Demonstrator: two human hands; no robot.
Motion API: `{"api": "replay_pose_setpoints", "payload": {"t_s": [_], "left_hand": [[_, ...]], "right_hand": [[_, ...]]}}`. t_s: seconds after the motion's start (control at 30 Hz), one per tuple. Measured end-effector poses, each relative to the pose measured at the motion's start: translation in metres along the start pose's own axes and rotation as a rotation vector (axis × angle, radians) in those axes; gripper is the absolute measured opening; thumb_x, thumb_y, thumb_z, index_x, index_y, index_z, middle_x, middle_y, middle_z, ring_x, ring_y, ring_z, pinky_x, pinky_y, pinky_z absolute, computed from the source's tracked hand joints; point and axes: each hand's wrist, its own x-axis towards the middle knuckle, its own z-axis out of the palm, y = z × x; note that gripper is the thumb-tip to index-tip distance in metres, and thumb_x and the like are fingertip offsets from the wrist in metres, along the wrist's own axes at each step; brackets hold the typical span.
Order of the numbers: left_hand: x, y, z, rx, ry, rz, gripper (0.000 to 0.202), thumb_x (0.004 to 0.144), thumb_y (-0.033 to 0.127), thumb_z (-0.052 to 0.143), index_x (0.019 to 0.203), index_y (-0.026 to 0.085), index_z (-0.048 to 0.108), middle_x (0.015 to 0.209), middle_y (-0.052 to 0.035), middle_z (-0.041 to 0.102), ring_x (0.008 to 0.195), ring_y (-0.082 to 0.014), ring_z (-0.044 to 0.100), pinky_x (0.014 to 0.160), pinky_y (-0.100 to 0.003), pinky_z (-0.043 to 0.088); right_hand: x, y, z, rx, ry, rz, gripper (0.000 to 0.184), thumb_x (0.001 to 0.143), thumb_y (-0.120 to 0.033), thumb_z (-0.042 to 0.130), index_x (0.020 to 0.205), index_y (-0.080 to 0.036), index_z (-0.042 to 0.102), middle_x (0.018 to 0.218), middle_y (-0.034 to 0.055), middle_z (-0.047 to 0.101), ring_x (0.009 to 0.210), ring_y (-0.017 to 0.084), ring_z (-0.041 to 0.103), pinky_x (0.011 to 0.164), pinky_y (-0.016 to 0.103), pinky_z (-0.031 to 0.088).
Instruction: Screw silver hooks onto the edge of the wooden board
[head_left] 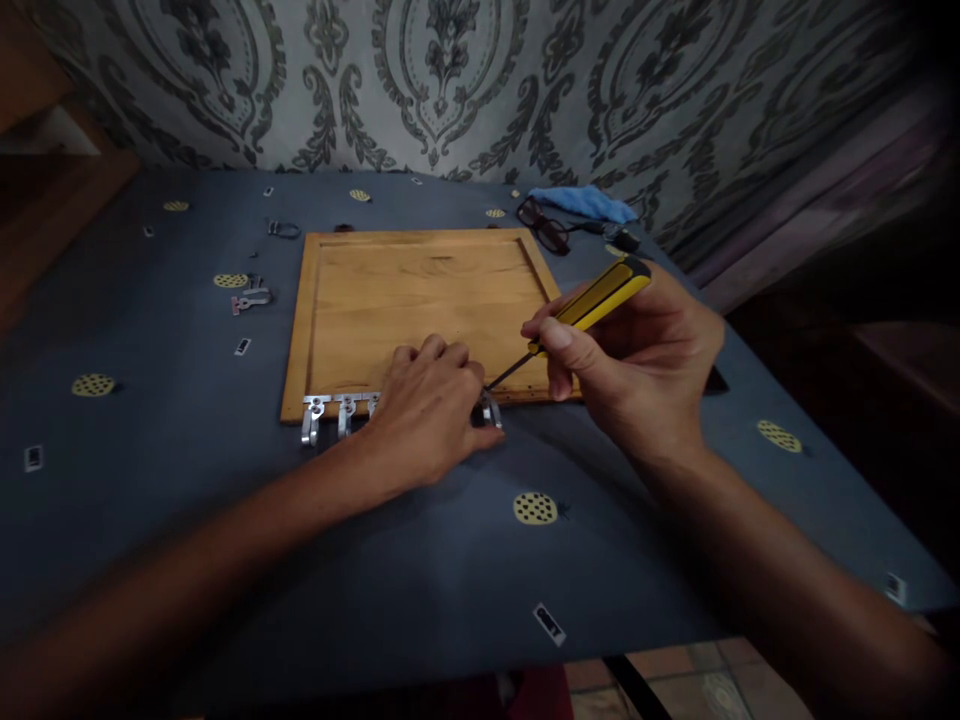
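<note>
Bare forearms [795,580] of the person come from both lower corners, above a dark blue tablecloth [390,600] printed with yellow pineapples [535,509]. On it lies a rectangular, framed board of yellowish wood [427,310]; along its near edge silver metal clips [313,420] stand in a row, sticking out partly. The left hand [431,405] rests at this edge with bent fingers, its thumb beside another silver clip [491,410] — whether the fingers close on something beneath, I cannot tell. The right hand [645,350] grips a yellow-and-black screwdriver [604,293], which slants with its thin tip down near that clip. Farther, left of the board, loose metal pieces [256,298] lie. Beyond its far right corner are dark-framed glasses [551,236] and a crumpled light blue cloth [585,203] — then a grey wall [442,80] with dark ornaments.
</note>
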Motion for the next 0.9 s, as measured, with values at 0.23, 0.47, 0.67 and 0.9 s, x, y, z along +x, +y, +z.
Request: {"api": "replay_pose_setpoints", "payload": {"t_s": [0.23,0.47,0.67,0.9], "left_hand": [[0.000,0.001,-0.001,0.004,0.001,0.000,0.041,0.088,0.053,0.071,0.105,0.015,0.070,0.114,-0.0102,0.066,0.118,-0.0326,0.054,0.095,-0.045,0.045],[0.000,-0.001,0.002,-0.011,0.030,0.008,0.040,0.087,0.052,0.072,0.105,0.015,0.070,0.112,-0.0100,0.066,0.116,-0.0333,0.054,0.094,-0.046,0.045],[-0.002,0.000,-0.001,-0.019,0.010,0.004,0.043,0.087,0.053,0.072,0.107,0.015,0.070,0.112,-0.0108,0.066,0.117,-0.0328,0.055,0.096,-0.046,0.044],[-0.003,0.000,-0.005,-0.035,0.020,-0.008,0.039,0.087,0.049,0.073,0.106,0.015,0.070,0.118,-0.0112,0.067,0.120,-0.0320,0.055,0.097,-0.045,0.045]], "right_hand": [[0.000,0.001,-0.001,-0.031,-0.006,0.005,0.023,0.078,-0.037,0.085,0.080,-0.024,0.067,0.076,-0.0019,0.071,0.041,0.007,0.052,0.033,0.023,0.045],[-0.001,-0.003,-0.002,0.007,-0.068,0.038,0.026,0.074,-0.035,0.089,0.076,-0.024,0.066,0.079,-0.0035,0.071,0.045,0.007,0.057,0.037,0.022,0.049],[0.005,-0.014,-0.011,-0.056,-0.277,0.112,0.029,0.087,-0.046,0.076,0.103,-0.022,0.072,0.085,0.0006,0.074,0.054,0.009,0.066,0.055,0.025,0.060],[0.012,-0.013,-0.007,0.013,-0.248,0.166,0.034,0.073,-0.046,0.087,0.082,-0.019,0.068,0.076,-0.0014,0.070,0.046,0.007,0.058,0.044,0.020,0.050]]}}
